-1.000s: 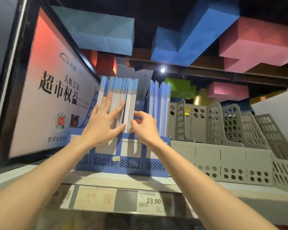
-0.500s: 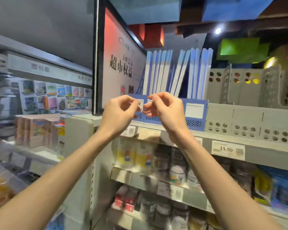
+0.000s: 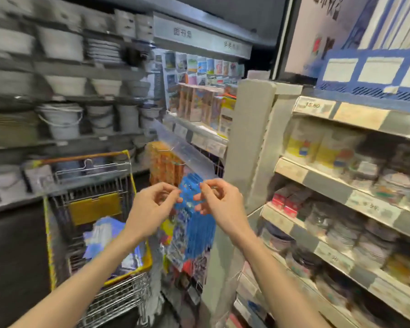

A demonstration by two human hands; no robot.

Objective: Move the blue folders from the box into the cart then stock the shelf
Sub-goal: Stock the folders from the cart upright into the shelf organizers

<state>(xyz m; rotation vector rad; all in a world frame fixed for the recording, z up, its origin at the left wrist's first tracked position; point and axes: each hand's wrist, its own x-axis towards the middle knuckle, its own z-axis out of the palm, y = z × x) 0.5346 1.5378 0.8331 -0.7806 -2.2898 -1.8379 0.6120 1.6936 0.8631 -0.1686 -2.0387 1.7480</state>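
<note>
Several blue folders [image 3: 388,22] stand upright in a blue file rack [image 3: 369,89] on the top shelf [image 3: 360,114] at the upper right. A yellow-rimmed wire cart [image 3: 48,221] stands at the lower left, with more blue folders [image 3: 104,235] lying in its basket. My left hand [image 3: 152,209] and my right hand [image 3: 220,204] hover close together in mid-air between cart and shelf. Their fingers are loosely curled, and nothing shows between them. Both hands are well below the rack and apart from it. The view is blurred.
Hanging blue and orange packets [image 3: 197,228] cover the shelf end right behind my hands. Lower shelves on the right hold jars and boxes [image 3: 336,228]. Grey buckets and bowls [image 3: 59,119] fill the left shelving. Boxed goods [image 3: 199,102] stand on a middle shelf.
My view has swung down and left from the folder rack to the cart. Both hands have left the folders and dropped to mid-air, staying close together.
</note>
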